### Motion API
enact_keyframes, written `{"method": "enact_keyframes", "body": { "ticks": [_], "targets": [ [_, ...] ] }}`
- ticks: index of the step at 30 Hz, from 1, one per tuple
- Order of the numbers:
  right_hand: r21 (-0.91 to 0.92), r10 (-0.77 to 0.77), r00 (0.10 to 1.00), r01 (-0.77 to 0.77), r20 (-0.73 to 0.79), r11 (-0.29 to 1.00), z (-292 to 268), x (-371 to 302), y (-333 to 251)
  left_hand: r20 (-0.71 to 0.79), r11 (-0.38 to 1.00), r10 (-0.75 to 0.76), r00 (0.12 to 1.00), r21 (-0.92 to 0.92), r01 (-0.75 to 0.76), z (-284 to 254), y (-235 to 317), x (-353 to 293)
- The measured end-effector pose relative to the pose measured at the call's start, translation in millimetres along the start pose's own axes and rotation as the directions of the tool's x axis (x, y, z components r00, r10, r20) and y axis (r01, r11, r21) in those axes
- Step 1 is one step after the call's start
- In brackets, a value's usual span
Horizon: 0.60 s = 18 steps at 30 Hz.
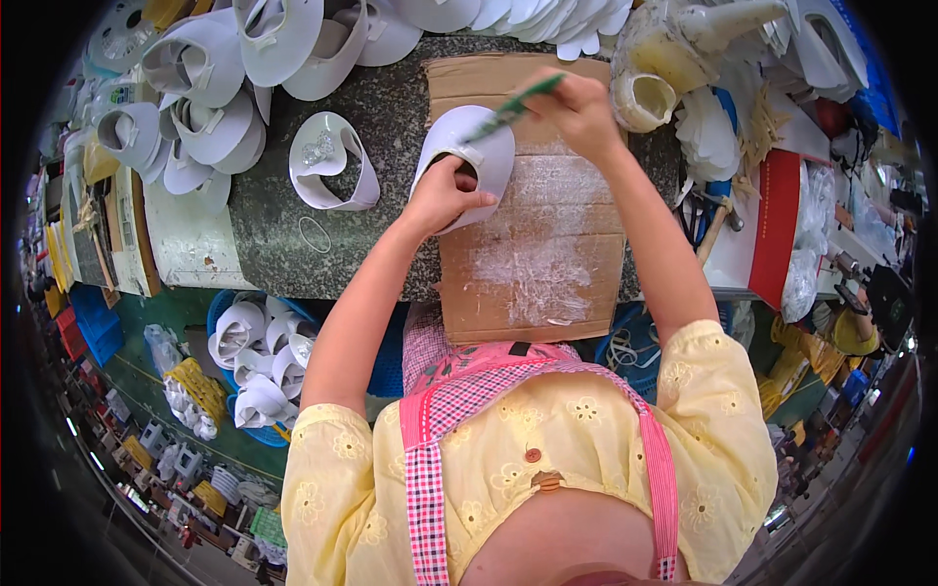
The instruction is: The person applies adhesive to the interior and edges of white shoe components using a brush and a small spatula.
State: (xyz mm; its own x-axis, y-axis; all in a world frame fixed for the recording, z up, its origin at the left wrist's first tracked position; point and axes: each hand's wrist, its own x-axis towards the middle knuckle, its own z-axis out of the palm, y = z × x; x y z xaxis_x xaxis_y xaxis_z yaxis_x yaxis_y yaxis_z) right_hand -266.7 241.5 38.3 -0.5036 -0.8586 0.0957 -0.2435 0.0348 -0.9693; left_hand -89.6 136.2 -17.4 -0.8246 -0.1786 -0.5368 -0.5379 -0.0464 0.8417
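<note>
A white visor-shaped piece (495,166) stands over the left edge of a cardboard sheet (591,278). My left hand (447,200) grips it from its near side, the fingers reaching into its opening and the thumb outside. In my right hand (575,112) is a slim green brush (528,98), smeared by motion. Its tip points down-left and meets or hovers just over the upper face of the white piece; I cannot tell which. To the left, another such white piece (366,190) with a clear, shiny ornament lies on the speckled dark tabletop (264,249).
Stacks of white visor-shaped pieces (210,63) crowd the back left. A glue-crusted container (645,103) stands at the back right, near a red panel (775,230). Whitish residue covers the cardboard's middle. Below the table at left, a blue basket (217,313) holds more white pieces.
</note>
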Motion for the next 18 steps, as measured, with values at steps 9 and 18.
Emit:
{"method": "enact_keyframes", "body": {
  "ticks": [9, 18],
  "targets": [
    [0.142, 0.187, 0.980, -0.176, -0.066, 0.974, -27, -46, 18, 0.194, 0.822, -0.246, 0.950, -0.478, 0.310, 2, 26, -15],
    [0.245, 0.011, 0.985, 0.032, -0.170, 0.969, -17, -49, 11, 0.185, 0.661, -0.114, 0.976, -0.719, 0.213, 5, 64, -21]
  ]
}}
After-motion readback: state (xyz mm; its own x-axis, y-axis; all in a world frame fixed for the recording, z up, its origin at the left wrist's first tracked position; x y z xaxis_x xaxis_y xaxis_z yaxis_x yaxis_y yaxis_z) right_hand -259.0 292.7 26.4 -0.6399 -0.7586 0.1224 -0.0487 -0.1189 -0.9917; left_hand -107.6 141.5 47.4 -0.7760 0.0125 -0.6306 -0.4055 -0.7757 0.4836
